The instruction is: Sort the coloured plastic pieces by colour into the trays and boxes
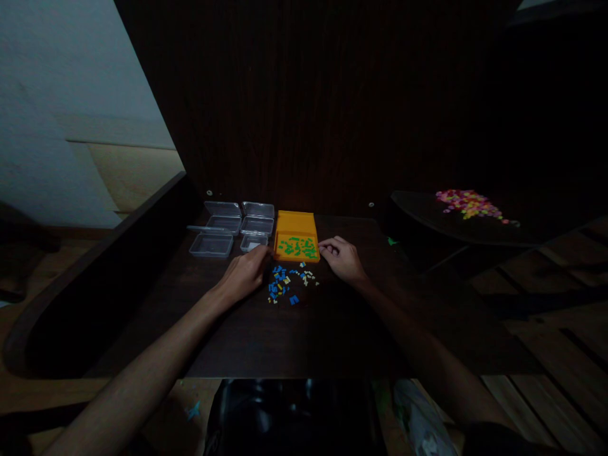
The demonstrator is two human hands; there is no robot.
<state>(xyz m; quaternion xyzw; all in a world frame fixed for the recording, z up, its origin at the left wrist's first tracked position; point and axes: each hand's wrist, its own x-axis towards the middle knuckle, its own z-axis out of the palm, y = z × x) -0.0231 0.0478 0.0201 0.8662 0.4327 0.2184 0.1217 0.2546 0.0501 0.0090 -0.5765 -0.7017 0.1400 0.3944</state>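
Note:
A yellow plastic box [295, 223] lies on the dark wooden desk, its lid folded back. Many small green toy bricks [299, 247] are spread in its base. My left hand [246, 267] is closed at the box's left side, fingertips against the edge and partly hidden. On the opposite side, my right hand [345, 258] pinches the right edge with curled fingers. In front of the box, loose blue bricks [275, 288] lie mixed with a few yellow ones. Cream-white bricks [308, 277] are scattered closer to the right hand.
Clear plastic cases [211, 246] stand with raised lids left of the yellow box; a small one [254, 242] holds something white. A dark side panel [109, 266] bounds the desk's left. Pink and yellow pieces [470, 204] are heaped on a dark surface at right.

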